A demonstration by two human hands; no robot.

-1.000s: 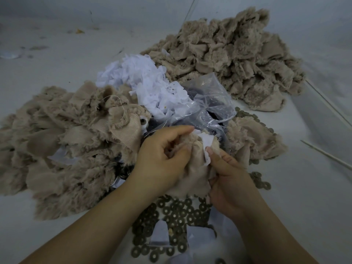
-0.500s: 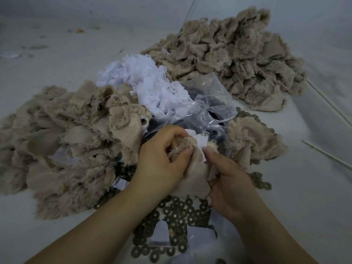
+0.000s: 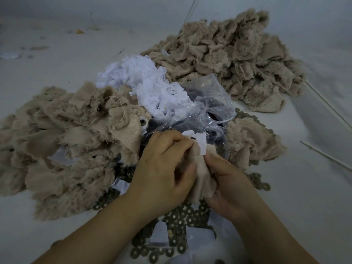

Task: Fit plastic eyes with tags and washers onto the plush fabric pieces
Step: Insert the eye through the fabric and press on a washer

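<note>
Both hands work one plush piece (image 3: 202,174) above a spread of washers (image 3: 182,220) on the bench (image 3: 304,187). The left hand (image 3: 162,172) has its grip clamped on the fabric's left edge; the right hand (image 3: 228,180) pinches the right side, where a white tag (image 3: 202,141) protrudes. A clear plastic bag (image 3: 205,111) and heaped tags (image 3: 144,80) lie just behind. Plush piles sit at left (image 3: 66,145) and far right (image 3: 238,58).

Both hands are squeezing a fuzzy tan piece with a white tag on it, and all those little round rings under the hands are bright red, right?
Not quite. The head view shows the washers are dull brownish metal, not red. The rest holds: the left hand and right hand grip a tan plush piece with a white tag.
</note>
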